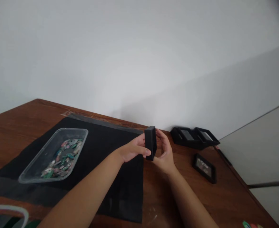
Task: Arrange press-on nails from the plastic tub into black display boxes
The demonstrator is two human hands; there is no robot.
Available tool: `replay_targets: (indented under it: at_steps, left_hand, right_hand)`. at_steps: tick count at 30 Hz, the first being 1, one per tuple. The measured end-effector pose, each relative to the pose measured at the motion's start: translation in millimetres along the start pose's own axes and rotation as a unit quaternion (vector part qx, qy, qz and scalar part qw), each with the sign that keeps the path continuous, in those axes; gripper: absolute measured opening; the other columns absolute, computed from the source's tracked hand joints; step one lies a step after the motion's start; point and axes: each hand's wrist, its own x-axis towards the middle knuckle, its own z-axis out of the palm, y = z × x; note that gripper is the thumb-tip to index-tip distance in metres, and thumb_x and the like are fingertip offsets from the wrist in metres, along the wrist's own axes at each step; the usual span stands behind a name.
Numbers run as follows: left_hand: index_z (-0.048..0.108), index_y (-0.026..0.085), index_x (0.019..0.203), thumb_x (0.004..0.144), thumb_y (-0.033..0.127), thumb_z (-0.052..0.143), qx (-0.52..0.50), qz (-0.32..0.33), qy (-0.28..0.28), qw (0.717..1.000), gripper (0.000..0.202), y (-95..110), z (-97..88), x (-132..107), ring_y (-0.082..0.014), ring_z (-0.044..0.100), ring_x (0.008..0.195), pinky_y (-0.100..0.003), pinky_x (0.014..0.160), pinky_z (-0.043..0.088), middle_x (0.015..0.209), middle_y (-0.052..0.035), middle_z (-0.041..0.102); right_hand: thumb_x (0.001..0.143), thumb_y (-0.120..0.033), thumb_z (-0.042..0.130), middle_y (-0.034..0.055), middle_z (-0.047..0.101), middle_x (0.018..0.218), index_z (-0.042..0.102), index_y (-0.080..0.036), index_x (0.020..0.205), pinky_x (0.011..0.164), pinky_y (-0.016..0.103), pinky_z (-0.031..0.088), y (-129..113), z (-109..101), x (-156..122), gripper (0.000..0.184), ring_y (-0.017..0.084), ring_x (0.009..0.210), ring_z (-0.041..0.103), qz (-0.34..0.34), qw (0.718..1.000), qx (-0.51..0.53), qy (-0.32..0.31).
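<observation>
A small black box [150,142] is held upright on its edge above the table, its narrow side turned towards me. My left hand [136,148] grips it from the left, with the thumb on the near side. My right hand [164,155] curves round it from the right, its fingertips at the top and its thumb low down. What the box holds, if anything, is hidden from this angle.
A clear plastic tub [56,155] of small mixed buttons or beads stands on a black mat [120,196] taped to the wooden table [18,126]. Black window-lidded boxes [194,137] stand by the wall. Another framed black box [204,168] lies nearer. A white-rimmed container [8,207] shows at lower left.
</observation>
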Motion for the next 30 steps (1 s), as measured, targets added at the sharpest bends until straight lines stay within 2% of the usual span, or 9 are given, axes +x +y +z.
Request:
replay_targets:
  at_steps: [5,9,11,14,16,19,22,26,30]
  left_hand:
    - [0.048,0.025,0.140,0.066,0.023,0.086,0.114,0.059,0.089,0.988,0.084,-6.2,-5.4,1.6,-0.0359,0.049,0.135,-0.050,0.101,0.048,0.143,-0.0148,0.053]
    - [0.036,0.030,0.146,0.066,0.010,0.083,0.226,0.146,0.190,0.944,0.095,-16.5,-5.3,-0.4,-0.0341,0.024,0.152,-0.060,0.123,0.021,0.159,-0.0126,0.032]
    - [0.039,0.030,0.144,0.071,0.007,0.078,0.320,0.207,0.195,0.904,0.086,-19.5,-2.3,-2.1,-0.0316,0.023,0.153,-0.057,0.126,0.015,0.160,-0.0109,0.031]
    - [0.035,0.029,0.144,0.078,0.003,0.069,0.487,0.299,0.174,0.802,0.078,-24.0,3.0,-3.1,-0.0322,0.028,0.152,-0.058,0.122,0.030,0.161,-0.0151,0.028]
    - [0.026,0.028,0.146,0.080,0.000,0.064,0.524,0.326,0.159,0.770,0.081,-27.9,5.7,-2.7,-0.0335,0.028,0.152,-0.059,0.118,0.037,0.162,-0.0188,0.021]
    - [0.018,0.032,0.145,0.079,-0.001,0.065,0.498,0.341,0.149,0.783,0.087,-33.8,8.5,-2.2,-0.0340,0.027,0.153,-0.059,0.115,0.041,0.164,-0.0192,0.012]
    - [0.017,0.034,0.142,0.072,0.001,0.072,0.431,0.317,0.160,0.830,0.095,-38.7,11.3,-2.1,-0.0327,0.031,0.150,-0.054,0.116,0.041,0.165,-0.0171,0.007]
    - [0.027,0.028,0.136,0.055,0.009,0.087,0.188,0.086,0.256,0.944,0.102,-43.6,13.2,1.5,-0.0295,0.048,0.137,-0.048,0.117,0.039,0.158,-0.0162,0.029]
    - [0.045,0.019,0.120,0.071,0.038,0.080,0.060,-0.080,0.276,0.956,0.063,-34.0,9.5,5.8,-0.0298,0.065,0.110,-0.052,0.098,0.051,0.131,-0.0183,0.058]
  right_hand:
    - [0.066,-0.077,0.078,0.0133,0.042,0.158,0.031,-0.029,0.156,0.124,0.059,0.026,2.1,-7.3,2.3,0.112,0.035,0.148,0.037,0.012,0.994,0.074,-0.075]
    - [0.068,-0.080,0.074,0.0098,0.034,0.164,0.038,-0.034,0.153,0.123,0.058,0.026,4.1,-7.6,2.9,0.103,0.035,0.153,0.027,0.070,0.984,0.155,-0.055]
    - [0.067,-0.080,0.074,0.0092,0.034,0.164,0.039,-0.035,0.153,0.122,0.058,0.029,3.2,-6.1,2.9,0.103,0.036,0.152,0.029,0.095,0.972,0.203,-0.069]
    - [0.070,-0.081,0.071,0.0094,0.041,0.160,0.044,-0.033,0.150,0.122,0.057,0.030,-3.5,-3.7,2.8,0.098,0.036,0.149,0.037,0.123,0.950,0.265,-0.110]
    - [0.077,-0.074,0.071,0.0082,0.044,0.159,0.048,-0.032,0.147,0.124,0.057,0.028,-10.6,-2.7,3.2,0.085,0.035,0.149,0.037,0.136,0.945,0.270,-0.126]
    - [0.077,-0.058,0.080,0.0074,0.044,0.159,0.052,-0.031,0.142,0.125,0.055,0.027,-19.1,-3.3,4.8,0.076,0.033,0.150,0.036,0.127,0.954,0.239,-0.128]
    - [0.073,-0.054,0.084,0.0090,0.049,0.155,0.052,-0.029,0.143,0.122,0.054,0.033,-18.4,-7.1,6.3,0.080,0.034,0.145,0.044,0.088,0.963,0.215,-0.134]
    - [0.071,-0.062,0.081,0.0121,0.058,0.144,0.053,-0.027,0.137,0.116,0.054,0.041,-4.9,-14.8,6.8,0.081,0.034,0.135,0.053,0.058,0.974,0.187,-0.117]
    - [0.070,-0.064,0.079,0.0134,0.060,0.137,0.048,-0.026,0.138,0.110,0.053,0.046,6.4,-20.0,6.3,0.083,0.034,0.128,0.058,0.022,0.992,0.094,-0.085]
